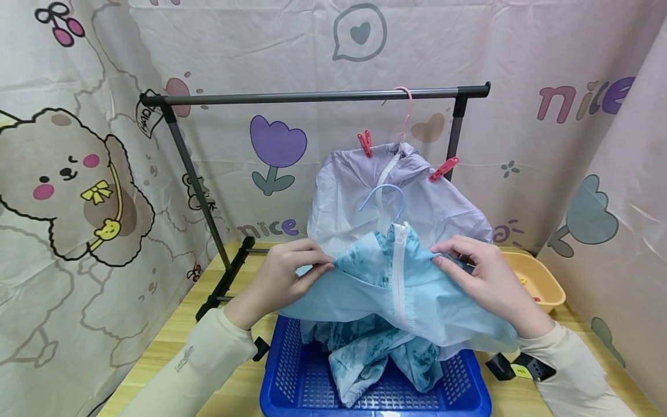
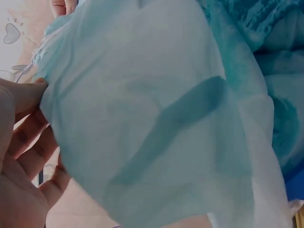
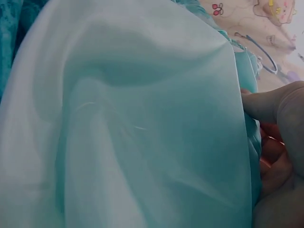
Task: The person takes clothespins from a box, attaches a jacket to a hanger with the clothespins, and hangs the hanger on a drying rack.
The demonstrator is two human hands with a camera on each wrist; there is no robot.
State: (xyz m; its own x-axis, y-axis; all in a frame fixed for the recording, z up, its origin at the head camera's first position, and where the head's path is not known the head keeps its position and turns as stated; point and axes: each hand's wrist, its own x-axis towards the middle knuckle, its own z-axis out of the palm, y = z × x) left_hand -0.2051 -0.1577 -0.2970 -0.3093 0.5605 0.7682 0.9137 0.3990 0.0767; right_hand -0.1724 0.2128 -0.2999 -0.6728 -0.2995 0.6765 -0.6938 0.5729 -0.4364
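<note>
Cream sleeves (image 1: 208, 353), fingers (image 1: 306, 258) at blue jacket (image 1: 359, 298) edges

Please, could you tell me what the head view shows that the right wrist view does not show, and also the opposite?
Only the head view: the left hand, the clothes rack, the lilac jacket on its pink hanger, the red clothespins, the blue plastic basket and the yellow bin.

Only the right wrist view: the curled lower fingers of the right hand, hidden in the head view.

Both: the right hand pinching the light blue jacket, the blue hanger hook above it, and the printed curtain behind.
</note>
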